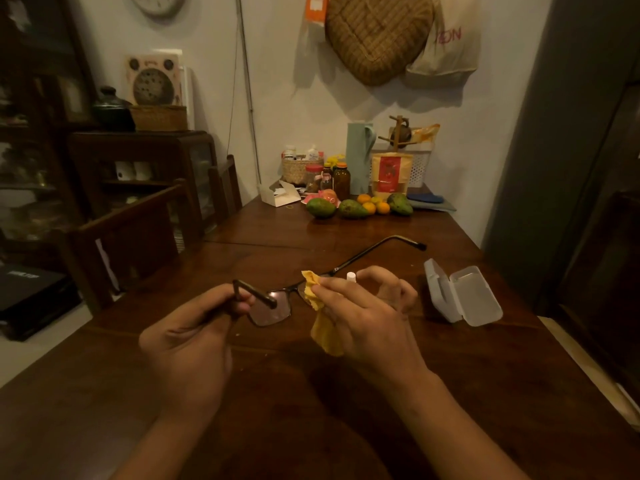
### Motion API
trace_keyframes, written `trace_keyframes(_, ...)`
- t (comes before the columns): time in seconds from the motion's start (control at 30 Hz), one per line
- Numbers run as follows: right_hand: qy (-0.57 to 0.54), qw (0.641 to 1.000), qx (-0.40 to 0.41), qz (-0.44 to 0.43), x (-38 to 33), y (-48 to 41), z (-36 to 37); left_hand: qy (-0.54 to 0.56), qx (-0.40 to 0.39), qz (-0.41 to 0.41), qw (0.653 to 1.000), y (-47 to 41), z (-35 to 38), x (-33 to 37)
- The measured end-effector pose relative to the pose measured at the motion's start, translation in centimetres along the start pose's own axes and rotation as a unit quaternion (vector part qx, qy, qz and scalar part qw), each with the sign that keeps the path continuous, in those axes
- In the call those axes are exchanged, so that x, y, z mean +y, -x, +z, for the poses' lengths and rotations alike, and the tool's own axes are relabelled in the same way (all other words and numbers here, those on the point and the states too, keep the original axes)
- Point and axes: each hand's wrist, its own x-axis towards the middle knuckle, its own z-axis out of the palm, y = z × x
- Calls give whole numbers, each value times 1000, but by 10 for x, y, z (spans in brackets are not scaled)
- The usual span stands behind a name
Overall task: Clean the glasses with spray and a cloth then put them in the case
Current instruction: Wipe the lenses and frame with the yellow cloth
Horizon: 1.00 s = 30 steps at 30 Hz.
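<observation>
The glasses are held in the air above the table, in front of the person, with both temples unfolded. The far temple runs up and to the right, its tip hanging over the table. The near temple bends back toward the left hand, whose thumb and fingers pinch it close to the hinge. The left lens shows dark and pinkish; the right lens is mostly covered.

The right hand presses a yellow cloth against that right lens, thumb on top, and the loose end of the cloth hangs down below the hand. The same hand curls its other fingers around a small spray bottle; only its white top shows above the fingers, so the rest of it cannot be made out.

Right of the right hand, apart from it, a white case lies open on the table, lid tipped back.

At the table's far end, by the wall, lie avocados and oranges, with jars and a tall pale flask behind them. Chairs stand along the left side.
</observation>
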Motion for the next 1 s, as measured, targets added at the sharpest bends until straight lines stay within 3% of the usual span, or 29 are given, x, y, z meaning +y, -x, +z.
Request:
trace_keyframes(0.2,32,999,24,-7,6,1,-1,1,25,-23,999,1,10,17)
trace_keyframes(0.3,-1,1000,-11,19,5,-1,-1,35,17,-35,999,0,15,28)
trace_keyframes(0.47,-3,999,15,-31,1,0,-2,60,20,-22,998,-1,15,37)
trace_keyframes(0.6,1,1000,23,-4,3,2,-3,52,33,-39,997,-4,13,37)
trace_keyframes(1.0,-150,984,69,60,-19,-7,-10,-16,3,-41,999,0,15,28)
